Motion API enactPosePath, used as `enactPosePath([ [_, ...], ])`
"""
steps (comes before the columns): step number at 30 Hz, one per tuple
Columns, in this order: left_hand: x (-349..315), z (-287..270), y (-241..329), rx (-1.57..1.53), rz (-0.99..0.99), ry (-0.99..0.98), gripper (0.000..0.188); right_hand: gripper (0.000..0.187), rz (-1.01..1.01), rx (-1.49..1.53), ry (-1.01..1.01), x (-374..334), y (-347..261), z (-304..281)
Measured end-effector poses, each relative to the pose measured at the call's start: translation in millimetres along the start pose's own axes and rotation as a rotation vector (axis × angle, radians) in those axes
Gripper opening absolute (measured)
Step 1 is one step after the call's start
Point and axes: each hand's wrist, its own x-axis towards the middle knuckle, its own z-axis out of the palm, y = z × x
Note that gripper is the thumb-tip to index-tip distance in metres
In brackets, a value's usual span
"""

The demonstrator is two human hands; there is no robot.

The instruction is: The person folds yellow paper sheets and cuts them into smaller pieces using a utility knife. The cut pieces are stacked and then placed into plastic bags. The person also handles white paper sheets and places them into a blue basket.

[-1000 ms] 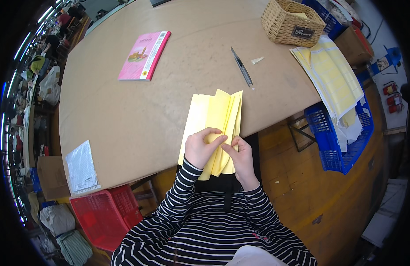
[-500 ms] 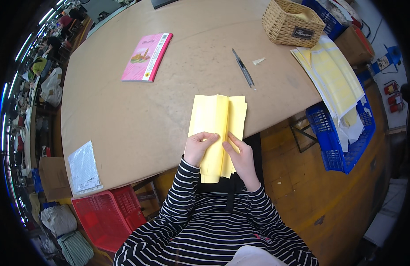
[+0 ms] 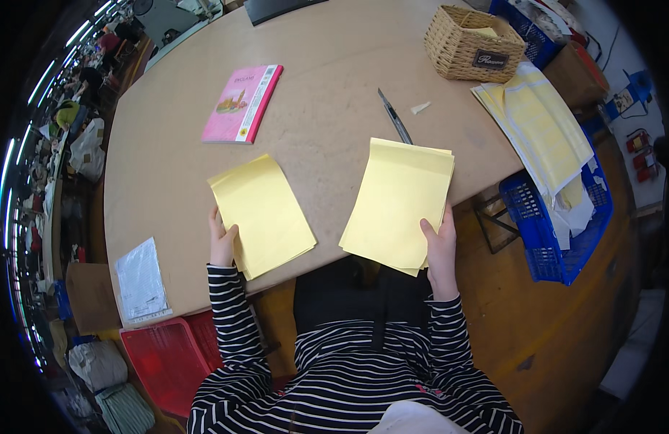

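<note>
My left hand grips the outer edge of a small stack of yellow paper sheets, thumb on top. A second stack of yellow paper sheets is held by its lower right edge in my right hand, that thumb also on top. The two stacks are apart, tilted outward over the near part of the table. Just beyond the right stack lies a utility knife, its near end covered by the sheets. A pink notebook lies beyond the left stack.
On the brown table a wicker basket stands at the far right, next to yellow-and-white sheets draped over a blue crate. A plastic-covered paper lies at the left corner, above a red crate. A paper scrap is near the knife.
The yellow sheets, held together as one bundle before, are now two separate stacks. My left hand has moved left with one, my right hand right with the other.
</note>
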Motion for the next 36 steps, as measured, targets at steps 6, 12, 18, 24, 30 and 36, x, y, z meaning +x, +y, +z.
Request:
enactPosePath([
  [6, -17.3, -13.7, 14.1, 1.05, 0.169, 0.169, 0.077, 0.045, 0.055, 0.001, -0.114, 3.6, -27.7, 2.5],
  [12, -91.3, 125.1, 76.5, -0.058, 0.036, -0.142, 0.081, 0.048, -0.099, 0.38, -0.003, -8.8, -61.8, 49.9],
  [18, -74.5, 213.8, 51.2, -0.692, -0.082, -0.028, 0.053, 0.063, -0.12, 0.465, -0.037, -23.9, -51.5, 78.3],
  [24, -29.7, 165.1, 53.7, -0.104, 0.239, -0.237, 0.027, 0.078, -0.311, 0.197, -0.032, 9.5, -61.2, 23.8],
  [30, -11.5, 146.6, 36.4, 0.079, 0.231, -0.331, 0.018, 0.057, -0.304, -0.158, -0.234, 34.8, -25.1, -5.1],
  [36, -10.1, 156.5, 22.4, -0.2, 0.315, -0.486, 0.014, 0.018, -0.171, 0.011, -0.193, 32.1, 12.7, -1.6],
])
